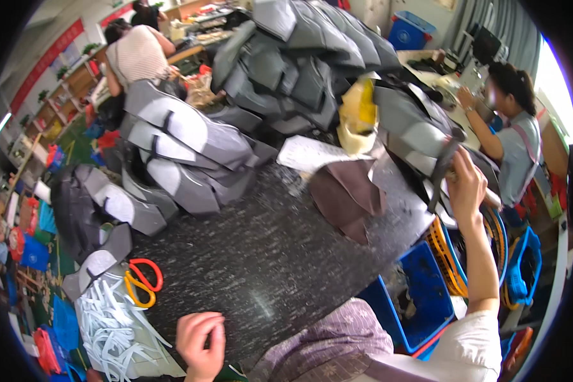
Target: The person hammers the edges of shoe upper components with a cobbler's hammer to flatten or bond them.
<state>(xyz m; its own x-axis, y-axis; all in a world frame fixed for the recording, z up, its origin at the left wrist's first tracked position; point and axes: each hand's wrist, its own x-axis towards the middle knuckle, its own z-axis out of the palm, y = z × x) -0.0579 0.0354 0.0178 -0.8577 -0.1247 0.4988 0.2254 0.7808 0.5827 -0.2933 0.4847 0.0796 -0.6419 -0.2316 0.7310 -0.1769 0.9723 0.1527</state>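
Observation:
My right hand (466,181) is raised at the right of the table, its fingers closed on the end of a dark grey strip (442,175) that hangs beside grey moulded pieces (414,124). My left hand (200,344) is above the near left edge of the table; its fingers curl loosely, with a gap to the thumb, and nothing shows in them. Left of it lie scissors (140,283) with red and yellow handles, next to a heap of white strips (111,325). A brown piece of leather-like material (347,197) rests on the dark speckled tabletop (235,280).
Grey panels with pale faces (178,143) are stacked at the left, and a taller pile (286,63) rises at the back. A yellow-lined bag (360,118) stands near a white sheet (321,153). Blue bin (430,286) and yellow basket (449,261) sit at right. Coworkers sit beyond.

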